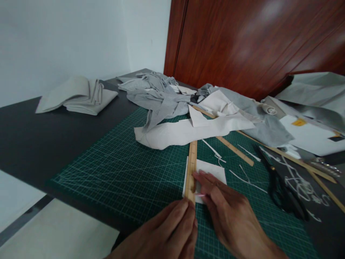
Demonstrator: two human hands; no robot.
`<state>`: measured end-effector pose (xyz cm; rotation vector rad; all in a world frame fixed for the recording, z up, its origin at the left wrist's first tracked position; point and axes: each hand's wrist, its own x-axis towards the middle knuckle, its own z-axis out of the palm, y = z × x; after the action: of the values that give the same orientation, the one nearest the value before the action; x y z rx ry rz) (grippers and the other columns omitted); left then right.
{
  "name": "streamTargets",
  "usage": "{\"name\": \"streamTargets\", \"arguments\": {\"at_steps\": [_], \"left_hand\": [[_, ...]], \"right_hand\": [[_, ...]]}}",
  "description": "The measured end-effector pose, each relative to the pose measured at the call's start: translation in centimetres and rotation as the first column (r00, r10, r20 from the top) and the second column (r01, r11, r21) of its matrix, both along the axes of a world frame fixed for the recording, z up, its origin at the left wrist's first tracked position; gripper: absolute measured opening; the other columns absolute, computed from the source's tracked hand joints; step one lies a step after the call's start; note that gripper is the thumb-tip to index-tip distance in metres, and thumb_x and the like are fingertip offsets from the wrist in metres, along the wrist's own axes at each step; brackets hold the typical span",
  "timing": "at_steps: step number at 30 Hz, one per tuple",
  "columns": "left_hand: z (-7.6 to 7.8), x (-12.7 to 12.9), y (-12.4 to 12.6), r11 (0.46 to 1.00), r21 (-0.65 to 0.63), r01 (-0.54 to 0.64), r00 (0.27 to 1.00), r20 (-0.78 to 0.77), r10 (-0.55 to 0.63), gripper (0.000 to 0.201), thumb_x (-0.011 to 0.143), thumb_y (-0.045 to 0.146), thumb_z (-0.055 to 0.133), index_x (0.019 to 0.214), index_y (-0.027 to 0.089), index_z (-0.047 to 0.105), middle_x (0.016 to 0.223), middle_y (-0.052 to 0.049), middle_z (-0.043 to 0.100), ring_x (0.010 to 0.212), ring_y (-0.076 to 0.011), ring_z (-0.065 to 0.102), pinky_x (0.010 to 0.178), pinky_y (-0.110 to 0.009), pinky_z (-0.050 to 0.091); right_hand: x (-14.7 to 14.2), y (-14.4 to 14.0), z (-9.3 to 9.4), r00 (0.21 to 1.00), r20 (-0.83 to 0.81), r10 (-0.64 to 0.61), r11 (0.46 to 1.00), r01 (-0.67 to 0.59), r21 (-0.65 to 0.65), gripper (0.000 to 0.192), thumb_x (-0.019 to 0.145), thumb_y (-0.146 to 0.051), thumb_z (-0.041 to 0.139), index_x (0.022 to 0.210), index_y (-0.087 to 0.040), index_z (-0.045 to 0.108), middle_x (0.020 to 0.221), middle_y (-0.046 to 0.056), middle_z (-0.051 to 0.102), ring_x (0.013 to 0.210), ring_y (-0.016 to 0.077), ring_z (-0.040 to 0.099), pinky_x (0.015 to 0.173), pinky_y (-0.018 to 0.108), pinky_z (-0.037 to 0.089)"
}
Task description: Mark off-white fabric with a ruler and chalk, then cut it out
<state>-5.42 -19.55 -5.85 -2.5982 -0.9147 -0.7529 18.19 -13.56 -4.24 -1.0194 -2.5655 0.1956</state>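
your left hand [172, 230] presses the wooden ruler [192, 172] flat; right hand [229, 212] fingers spread on the white fabric piece [212, 171]. keep both pinned near the surface's near edge.

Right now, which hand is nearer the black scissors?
Right. The right hand lies on the white fabric piece, just left of the scissors; the left hand sits farther left, at the wooden ruler's near end.
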Motion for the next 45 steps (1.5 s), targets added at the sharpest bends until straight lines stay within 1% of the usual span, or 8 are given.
{"name": "streamTargets", "arguments": {"at_steps": [10, 13, 16, 19, 22, 28, 36, 45], "left_hand": [[-0.2, 0.9, -0.2, 0.997, 0.075, -0.02, 0.996, -0.09, 0.027, 0.028, 0.103, 0.018, 0.049, 0.116, 0.009, 0.072, 0.125, -0.009, 0.079, 0.124, -0.0227, 0.067, 0.118, -0.035, 0.04], [-0.4, 0.9, -0.2, 0.996, 0.09, -0.017, 0.993, -0.112, 0.027, 0.029, 0.103, 0.017, 0.047, 0.115, 0.009, 0.072, 0.123, -0.009, 0.08, 0.122, -0.0226, 0.069, 0.117, -0.036, 0.041], [-0.4, 0.9, -0.4, 0.995, 0.095, -0.012, 0.991, -0.134, 0.024, 0.029, 0.102, 0.018, 0.049, 0.115, 0.008, 0.072, 0.123, -0.011, 0.079, 0.122, -0.0236, 0.069, 0.117, -0.037, 0.041], [-0.4, 0.8, -0.6, 0.995, 0.102, -0.002, 0.988, -0.155, 0.018, 0.029, 0.101, 0.021, 0.051, 0.117, 0.007, 0.071, 0.126, -0.013, 0.078, 0.124, -0.0253, 0.069, 0.117, -0.039, 0.042], [-0.3, 0.8, -0.5, 0.993, 0.114, -0.012, 0.987, -0.16, 0.03, 0.028, 0.101, 0.019, 0.051, 0.118, 0.007, 0.071, 0.127, -0.013, 0.078, 0.125, -0.0246, 0.069, 0.118, -0.039, 0.041], [-0.2, 0.7, -0.3, 0.993, 0.116, -0.027, 0.984, -0.171, 0.047, 0.032, 0.102, 0.017, 0.047, 0.122, 0.007, 0.07, 0.128, -0.011, 0.078, 0.126, -0.0229, 0.068, 0.116, -0.036, 0.042], [-0.2, 0.6, -0.1, 0.99, 0.136, -0.022, 0.983, -0.18, 0.046, 0.031, 0.102, 0.017, 0.048, 0.121, 0.006, 0.071, 0.126, -0.01, 0.079, 0.125, -0.0221, 0.068, 0.118, -0.036, 0.041], [-0.4, 0.7, 0.1, 0.99, 0.137, -0.035, 0.982, -0.179, 0.06, 0.033, 0.103, 0.015, 0.044, 0.121, 0.008, 0.071, 0.125, -0.008, 0.08, 0.123, -0.0208, 0.069, 0.115, -0.034, 0.044]], "right_hand": [[-0.5, 0.1, 0.8, 1.0, -0.02, -0.022, 0.999, 0.022, -0.035, 0.046, 0.107, -0.006, 0.041, 0.151, -0.012, 0.05, 0.152, 0.018, 0.068, 0.146, 0.0273, 0.059, 0.118, 0.049, 0.056], [-0.6, 0.4, 2.1, 0.999, -0.032, -0.026, 0.995, 0.023, -0.096, 0.042, 0.109, -0.011, 0.042, 0.148, -0.014, 0.053, 0.142, 0.019, 0.073, 0.131, 0.0286, 0.072, 0.108, 0.049, 0.063], [-0.6, 1.3, 3.8, 0.998, -0.059, -0.025, 0.97, 0.01, -0.242, 0.035, 0.11, -0.014, 0.042, 0.139, -0.02, 0.061, 0.124, 0.013, 0.08, 0.108, 0.0257, 0.081, 0.093, 0.042, 0.069], [-0.9, 2.6, 5.4, 0.992, -0.129, -0.001, 0.954, -0.037, -0.298, 0.025, 0.109, -0.014, 0.049, 0.119, -0.026, 0.068, 0.109, 0.005, 0.08, 0.097, 0.0208, 0.078, 0.083, 0.034, 0.065], [-1.5, 4.2, 6.3, 0.983, -0.144, 0.112, 0.934, -0.154, -0.323, 0.019, 0.107, -0.011, 0.058, 0.105, -0.025, 0.071, 0.095, 0.0, 0.075, 0.086, 0.0164, 0.073, 0.078, 0.029, 0.057], [-3.2, 6.2, 6.5, 0.945, -0.079, 0.317, 0.874, -0.323, -0.363, 0.021, 0.108, -0.011, 0.058, 0.106, -0.02, 0.077, 0.096, 0.003, 0.077, 0.09, 0.0174, 0.07, 0.08, 0.031, 0.052], [-3.8, 7.2, 7.2, 0.927, -0.073, 0.368, 0.821, -0.36, -0.443, 0.028, 0.101, 0.002, 0.062, 0.097, -0.02, 0.079, 0.1, 0.003, 0.074, 0.095, 0.0165, 0.069, 0.083, 0.03, 0.052], [-4.4, 7.5, 7.2, 0.885, -0.03, 0.466, 0.814, -0.441, -0.378, 0.025, 0.103, -0.004, 0.06, 0.09, -0.018, 0.076, 0.094, 0.006, 0.074, 0.093, 0.0202, 0.069, 0.08, 0.032, 0.051]]}}
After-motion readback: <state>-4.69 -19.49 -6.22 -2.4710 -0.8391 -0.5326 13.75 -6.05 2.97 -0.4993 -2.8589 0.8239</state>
